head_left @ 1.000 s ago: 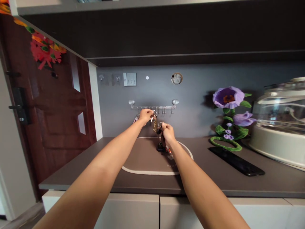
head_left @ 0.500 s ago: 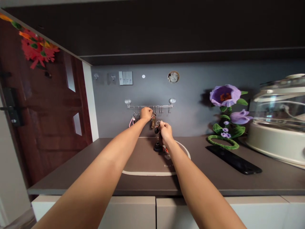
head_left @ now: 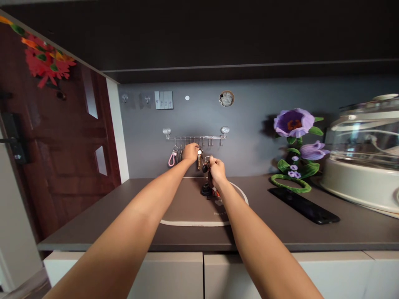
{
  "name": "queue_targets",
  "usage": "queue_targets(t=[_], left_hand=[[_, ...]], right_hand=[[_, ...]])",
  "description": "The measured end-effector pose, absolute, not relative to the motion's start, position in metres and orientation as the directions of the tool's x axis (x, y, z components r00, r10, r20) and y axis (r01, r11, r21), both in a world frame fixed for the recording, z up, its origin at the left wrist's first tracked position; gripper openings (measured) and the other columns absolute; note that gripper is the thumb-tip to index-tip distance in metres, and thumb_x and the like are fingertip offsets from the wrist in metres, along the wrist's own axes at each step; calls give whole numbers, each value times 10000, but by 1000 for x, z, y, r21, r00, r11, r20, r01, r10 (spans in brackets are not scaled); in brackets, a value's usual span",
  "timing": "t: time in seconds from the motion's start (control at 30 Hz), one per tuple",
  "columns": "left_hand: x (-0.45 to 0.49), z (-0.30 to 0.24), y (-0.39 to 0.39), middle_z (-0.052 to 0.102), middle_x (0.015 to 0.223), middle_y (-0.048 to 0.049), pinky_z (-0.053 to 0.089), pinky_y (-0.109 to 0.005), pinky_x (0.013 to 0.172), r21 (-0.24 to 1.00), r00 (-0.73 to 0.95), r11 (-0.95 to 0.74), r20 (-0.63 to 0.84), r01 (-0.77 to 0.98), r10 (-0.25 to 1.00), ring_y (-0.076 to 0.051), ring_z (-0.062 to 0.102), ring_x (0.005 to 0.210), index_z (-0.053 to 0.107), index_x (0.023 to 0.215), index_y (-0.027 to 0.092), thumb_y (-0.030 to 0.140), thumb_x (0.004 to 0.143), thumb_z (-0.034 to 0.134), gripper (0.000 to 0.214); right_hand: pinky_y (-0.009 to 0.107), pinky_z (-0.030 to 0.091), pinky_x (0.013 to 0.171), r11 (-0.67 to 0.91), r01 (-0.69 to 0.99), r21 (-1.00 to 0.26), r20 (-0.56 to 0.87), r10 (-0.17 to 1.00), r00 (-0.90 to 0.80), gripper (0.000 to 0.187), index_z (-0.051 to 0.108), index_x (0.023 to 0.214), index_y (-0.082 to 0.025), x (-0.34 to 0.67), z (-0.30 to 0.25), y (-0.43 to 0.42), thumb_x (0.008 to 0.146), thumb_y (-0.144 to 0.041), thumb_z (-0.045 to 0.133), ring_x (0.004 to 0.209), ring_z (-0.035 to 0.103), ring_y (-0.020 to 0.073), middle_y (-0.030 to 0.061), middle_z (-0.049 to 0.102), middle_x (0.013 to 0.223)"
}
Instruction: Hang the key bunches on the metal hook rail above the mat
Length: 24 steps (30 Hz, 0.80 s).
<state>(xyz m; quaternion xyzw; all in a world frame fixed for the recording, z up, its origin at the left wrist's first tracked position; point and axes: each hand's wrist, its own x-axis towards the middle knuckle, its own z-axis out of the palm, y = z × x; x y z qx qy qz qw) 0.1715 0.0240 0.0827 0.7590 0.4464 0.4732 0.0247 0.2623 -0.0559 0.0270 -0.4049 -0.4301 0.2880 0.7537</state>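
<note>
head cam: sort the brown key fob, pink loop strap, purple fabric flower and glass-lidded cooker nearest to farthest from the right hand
From the right hand:
1. Brown key fob, just left, hanging from the rail
2. Pink loop strap, farther left
3. Purple fabric flower, right
4. Glass-lidded cooker, far right

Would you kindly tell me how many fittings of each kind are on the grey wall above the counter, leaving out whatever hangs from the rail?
Small wall hooks: 2
Switch panel: 1
Metal rail: 1
Round wall opening: 1
Small white dot: 1
Total: 6
</note>
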Motion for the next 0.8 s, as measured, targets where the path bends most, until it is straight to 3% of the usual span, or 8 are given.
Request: queue_targets(t=[0.2,0.43,0.63,0.8], left_hand=[[157,64,10,628,1062,-91,397,-262,866,439,164,-623,718,648,676,-177,563,969,636,994,152,124,770,450,293],[137,27,-21,646,904,-68,419,-250,757,447,221,-673,712,589,667,-155,574,830,625,890,151,205,819,406,237],[122,5,-35,621,844,-70,385,-256,719,322,290,-633,683,704,670,-163,556,802,587,828,167,262,855,357,251],[120,-1,-32,623,844,-74,370,-259,716,273,372,-662,652,697,660,-171,559,816,570,834,172,272,868,338,255]], right_hand=[[213,358,469,494,-104,-863,404,798,447,322,503,620,-170,262,28,-59,710,-478,532,458,434,84,-16,549,521],[220,369,516,537,-13,-844,467,745,476,365,527,648,-166,269,21,-51,656,-529,558,506,447,95,-28,536,538],[220,371,553,537,44,-843,489,728,481,365,554,703,-160,271,19,-54,639,-519,580,560,456,99,-29,533,567],[221,365,551,536,93,-839,511,717,474,382,551,695,-158,269,21,-60,631,-533,580,549,446,95,-32,526,563]])
